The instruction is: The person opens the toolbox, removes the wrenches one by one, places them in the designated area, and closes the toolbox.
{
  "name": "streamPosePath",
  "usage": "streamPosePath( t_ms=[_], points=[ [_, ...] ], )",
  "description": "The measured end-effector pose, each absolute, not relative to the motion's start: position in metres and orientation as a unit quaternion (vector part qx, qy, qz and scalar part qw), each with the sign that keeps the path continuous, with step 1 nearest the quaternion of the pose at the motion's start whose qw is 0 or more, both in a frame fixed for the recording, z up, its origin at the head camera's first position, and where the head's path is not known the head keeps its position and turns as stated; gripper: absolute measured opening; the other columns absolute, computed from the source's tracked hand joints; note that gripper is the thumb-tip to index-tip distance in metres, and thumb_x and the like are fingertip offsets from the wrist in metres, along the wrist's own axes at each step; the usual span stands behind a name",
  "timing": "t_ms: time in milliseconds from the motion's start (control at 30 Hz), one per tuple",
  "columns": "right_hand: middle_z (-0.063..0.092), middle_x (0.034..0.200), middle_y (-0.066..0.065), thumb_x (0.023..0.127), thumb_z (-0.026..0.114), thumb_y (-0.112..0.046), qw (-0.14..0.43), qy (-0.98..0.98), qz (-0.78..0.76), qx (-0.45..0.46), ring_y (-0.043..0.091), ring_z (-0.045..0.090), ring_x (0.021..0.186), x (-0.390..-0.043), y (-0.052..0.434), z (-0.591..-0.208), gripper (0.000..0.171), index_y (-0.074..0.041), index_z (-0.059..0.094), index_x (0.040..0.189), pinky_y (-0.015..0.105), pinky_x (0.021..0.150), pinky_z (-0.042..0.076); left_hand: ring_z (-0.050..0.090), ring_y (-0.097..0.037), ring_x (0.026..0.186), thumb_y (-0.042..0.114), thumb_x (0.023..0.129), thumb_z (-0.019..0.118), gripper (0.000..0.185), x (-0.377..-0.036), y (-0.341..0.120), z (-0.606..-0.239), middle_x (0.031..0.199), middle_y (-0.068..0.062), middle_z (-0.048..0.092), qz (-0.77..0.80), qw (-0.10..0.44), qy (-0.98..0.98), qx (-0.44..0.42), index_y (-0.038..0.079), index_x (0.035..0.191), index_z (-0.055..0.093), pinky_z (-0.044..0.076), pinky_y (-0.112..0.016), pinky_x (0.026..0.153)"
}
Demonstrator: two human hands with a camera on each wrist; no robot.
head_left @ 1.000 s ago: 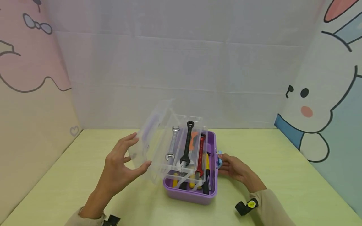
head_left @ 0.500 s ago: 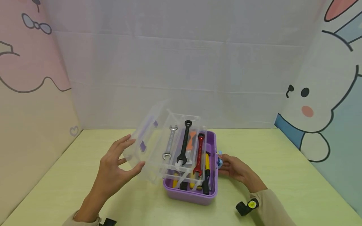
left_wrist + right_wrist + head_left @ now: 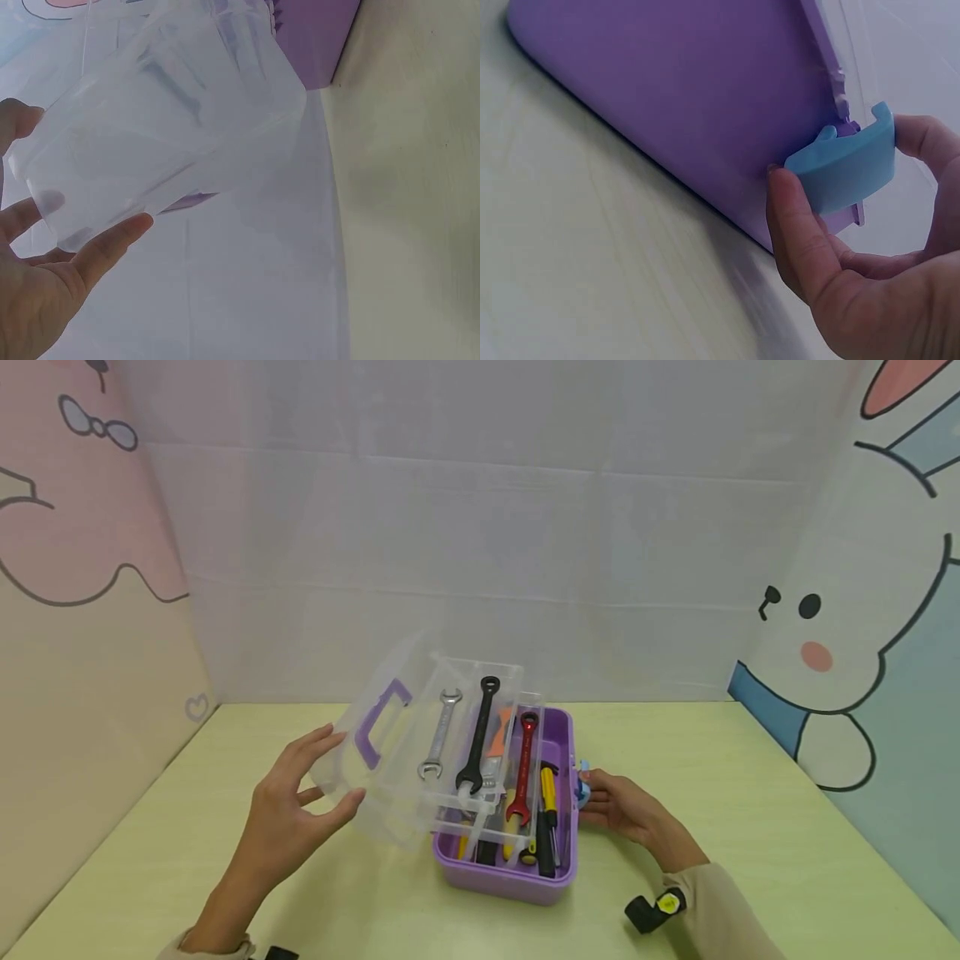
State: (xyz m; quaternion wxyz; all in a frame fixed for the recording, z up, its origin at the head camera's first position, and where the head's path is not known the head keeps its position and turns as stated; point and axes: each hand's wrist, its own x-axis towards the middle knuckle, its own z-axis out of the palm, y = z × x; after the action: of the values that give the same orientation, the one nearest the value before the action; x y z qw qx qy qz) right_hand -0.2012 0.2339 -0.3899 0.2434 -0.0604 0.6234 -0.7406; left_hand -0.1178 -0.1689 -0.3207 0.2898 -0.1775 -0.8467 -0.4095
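A purple toolbox (image 3: 498,883) stands on the table with its clear lid (image 3: 127,157) swung up and leaning left. My left hand (image 3: 281,810) holds the lid by its outer edge, thumb on the near side and fingers on the far side. A purple handle (image 3: 367,739) shows through the lid. At the box's right side, my right hand (image 3: 626,814) pinches a light blue latch (image 3: 847,172) between thumb and fingers. Raised clear trays bear a silver wrench (image 3: 441,735), a black wrench (image 3: 480,735) and a red wrench (image 3: 523,768).
Below the trays, the box holds a yellow-and-black screwdriver (image 3: 550,797) and several other handles, partly hidden. An orange-ended tool (image 3: 498,732) lies by the black wrench. The pale green table (image 3: 750,810) meets a white cloth backdrop (image 3: 480,527) behind.
My left hand has moved left and slightly down with the lid, tilting it farther open. The trays and wrenches have shifted left with it. My right hand has stayed at the latch.
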Motion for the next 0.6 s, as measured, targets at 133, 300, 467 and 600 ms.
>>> streamPosePath(
  t_ms=[133,300,467,600],
  points=[
    [0.071,0.09,0.001,0.099,0.046,-0.022,0.244,0.624,-0.74,-0.061,0.012,0.068,0.085,-0.202,0.237,-0.391,0.02,-0.009,0.061,0.099,0.027,0.083,0.059,0.053,-0.032,0.114,0.003,0.075,0.078,0.059,-0.116,-0.17,-0.325,0.139,-0.013,0.048,-0.426,0.268,-0.85,-0.157,0.007,0.13,0.055,0.061,-0.038,0.071],
    [0.071,0.09,0.001,0.099,0.046,-0.022,0.244,0.624,-0.74,-0.062,0.013,0.068,0.086,-0.203,0.236,-0.392,0.02,-0.008,0.061,0.1,0.028,0.083,0.059,0.052,-0.017,0.114,0.004,0.078,0.076,0.061,-0.116,-0.176,-0.329,0.14,-0.015,0.046,-0.438,0.253,-0.851,-0.141,0.006,0.134,0.052,0.061,-0.036,0.072],
    [0.071,0.091,0.001,0.099,0.046,-0.021,0.243,0.624,-0.741,-0.062,0.013,0.069,0.086,-0.203,0.236,-0.392,0.019,-0.009,0.06,0.1,0.028,0.083,0.059,0.042,0.014,0.109,0.004,0.079,0.076,0.062,-0.117,-0.181,-0.332,0.14,-0.016,0.046,-0.449,0.242,-0.85,-0.132,0.005,0.135,0.05,0.06,-0.023,0.073],
    [0.071,0.09,0.001,0.099,0.046,-0.021,0.243,0.624,-0.74,-0.062,0.013,0.069,0.085,-0.203,0.236,-0.392,0.019,-0.009,0.06,0.099,0.028,0.083,0.059,0.042,0.016,0.11,0.004,0.08,0.075,0.061,-0.118,-0.186,-0.335,0.138,-0.016,0.046,-0.466,0.227,-0.845,-0.132,0.004,0.136,0.049,0.055,-0.011,0.074]
  ],
)
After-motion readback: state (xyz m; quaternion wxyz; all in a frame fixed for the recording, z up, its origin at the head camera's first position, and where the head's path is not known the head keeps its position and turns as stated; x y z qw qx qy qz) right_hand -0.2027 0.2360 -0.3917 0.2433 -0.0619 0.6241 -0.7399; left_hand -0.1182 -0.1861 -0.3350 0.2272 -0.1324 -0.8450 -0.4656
